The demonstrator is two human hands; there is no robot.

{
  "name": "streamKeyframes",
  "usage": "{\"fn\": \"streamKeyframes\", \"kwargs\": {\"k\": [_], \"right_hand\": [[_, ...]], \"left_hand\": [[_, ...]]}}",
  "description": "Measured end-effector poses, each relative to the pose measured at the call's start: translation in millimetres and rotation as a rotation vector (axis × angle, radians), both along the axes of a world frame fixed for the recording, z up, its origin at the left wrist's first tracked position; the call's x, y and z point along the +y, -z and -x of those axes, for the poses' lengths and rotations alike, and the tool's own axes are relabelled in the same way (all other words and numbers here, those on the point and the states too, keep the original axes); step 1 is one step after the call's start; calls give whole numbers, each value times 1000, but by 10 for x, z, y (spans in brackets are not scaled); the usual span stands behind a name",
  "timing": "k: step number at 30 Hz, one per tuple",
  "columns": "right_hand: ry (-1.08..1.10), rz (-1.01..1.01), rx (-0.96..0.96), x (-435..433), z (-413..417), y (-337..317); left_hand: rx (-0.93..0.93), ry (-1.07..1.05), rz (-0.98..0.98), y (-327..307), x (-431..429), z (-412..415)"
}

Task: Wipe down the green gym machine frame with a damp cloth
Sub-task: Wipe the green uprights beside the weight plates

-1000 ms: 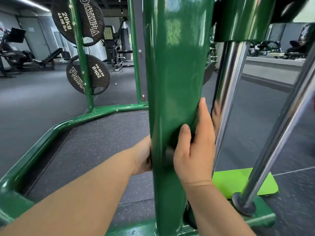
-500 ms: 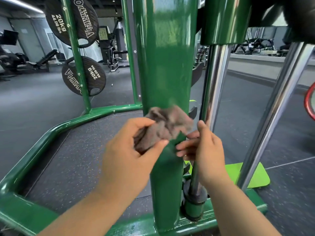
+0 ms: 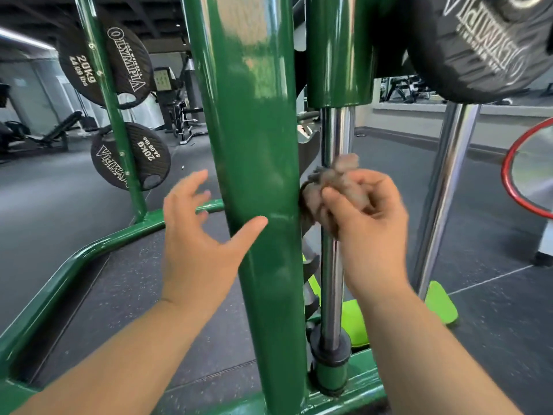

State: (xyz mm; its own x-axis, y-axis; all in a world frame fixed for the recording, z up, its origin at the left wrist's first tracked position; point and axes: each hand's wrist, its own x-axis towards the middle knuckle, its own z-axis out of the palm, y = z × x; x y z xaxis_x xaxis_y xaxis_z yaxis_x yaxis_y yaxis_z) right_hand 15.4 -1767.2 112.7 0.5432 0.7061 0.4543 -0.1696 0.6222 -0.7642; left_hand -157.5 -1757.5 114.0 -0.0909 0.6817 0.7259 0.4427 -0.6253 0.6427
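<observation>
A thick green upright post (image 3: 254, 151) of the gym machine frame runs through the middle of the view. My right hand (image 3: 363, 223) grips a bunched grey-brown cloth (image 3: 335, 182) just right of the post, in front of the chrome guide rod (image 3: 332, 265). The cloth touches the post's right edge. My left hand (image 3: 197, 238) hovers left of the post with fingers spread and holds nothing; its thumb crosses the post's front.
Two black 20 kg plates (image 3: 131, 155) hang on a thin green upright at the left. Another black plate (image 3: 484, 46) looms at the top right. A second chrome rod (image 3: 446, 190), a red hoop (image 3: 526, 172) and a lime-green pad (image 3: 440, 301) lie to the right. The green base rail (image 3: 59, 277) curves at the left.
The cloth has passed from my left hand to my right hand and moved to the post's right side. My left hand has let go and spread its fingers.
</observation>
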Motion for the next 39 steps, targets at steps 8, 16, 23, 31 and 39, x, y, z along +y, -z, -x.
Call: {"fn": "streamKeyframes", "kwargs": {"k": [8, 16, 23, 31, 39], "right_hand": [[208, 254, -464, -72, 239, 923], [-25, -27, -61, -23, 433, 161], [133, 101, -317, -27, 486, 735], [259, -44, -398, -3, 489, 469], [194, 625, -184, -132, 479, 1708]], "left_hand": [[-513, 323, 617, 216, 273, -242], [-445, 280, 615, 234, 295, -199], [-389, 231, 615, 175, 220, -215], [-497, 498, 578, 166, 213, -242], [-485, 509, 534, 280, 267, -205]]}}
